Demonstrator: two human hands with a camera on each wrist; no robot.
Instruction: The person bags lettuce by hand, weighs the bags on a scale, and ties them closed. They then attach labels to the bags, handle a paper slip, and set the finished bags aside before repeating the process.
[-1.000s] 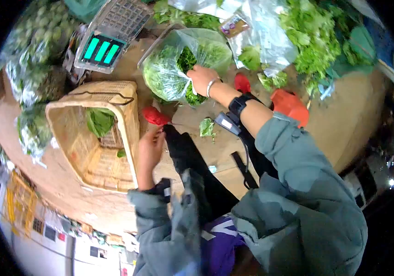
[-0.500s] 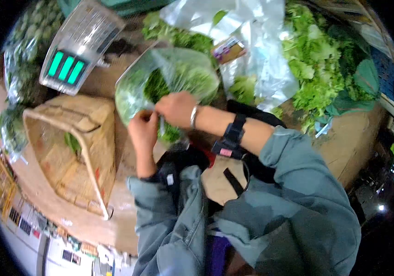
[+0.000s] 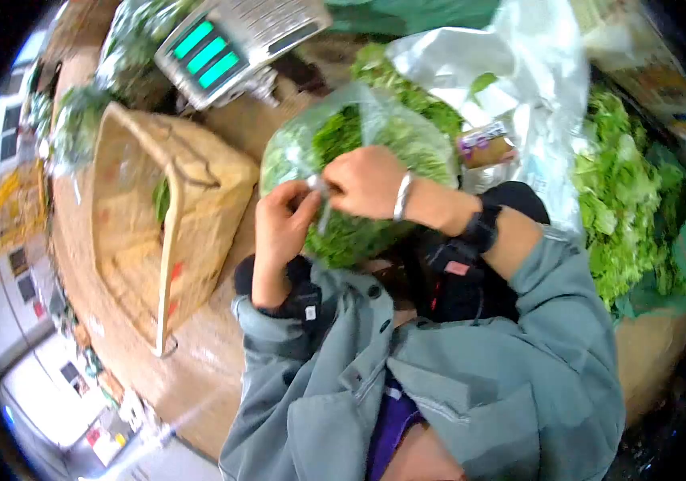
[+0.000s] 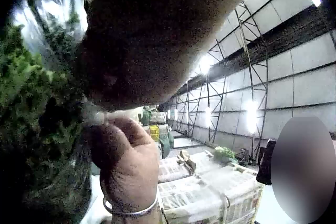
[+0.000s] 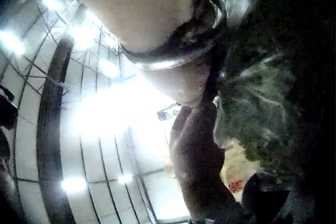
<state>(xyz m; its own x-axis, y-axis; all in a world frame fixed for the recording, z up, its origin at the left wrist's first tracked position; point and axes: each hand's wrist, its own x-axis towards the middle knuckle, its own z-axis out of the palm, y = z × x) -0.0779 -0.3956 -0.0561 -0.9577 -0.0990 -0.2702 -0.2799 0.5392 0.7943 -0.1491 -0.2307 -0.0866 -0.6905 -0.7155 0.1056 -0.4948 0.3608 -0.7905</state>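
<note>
A clear plastic bag (image 3: 431,148) stuffed with leafy greens stands close in front of the body in the head view. Curly dark green leaves (image 3: 339,132) show through it beside paler lettuce. At its gathered, whitish neck (image 3: 317,186) both hands meet. My left hand (image 3: 280,224) pinches this neck between thumb and fingers from the left. From the other side my right hand (image 3: 369,183), with a silver bracelet (image 3: 404,196) on its wrist, holds the same bunched plastic. In the left wrist view the right hand's fingertips (image 4: 113,124) lie right at the bag's twist.
To the left a yellowish plastic crate (image 3: 215,152) lies tipped, with a green leaf inside. Beyond it stands a scale (image 3: 223,48) with lit green digits. At right are loose plastic sheeting (image 3: 547,104), a small brown packet (image 3: 486,146) and a heap of lettuce (image 3: 619,192).
My left hand has come from beside the crate to the bag's neck and taken hold there, next to the right hand. The bag now sits closer to the body, and the view has shifted.
</note>
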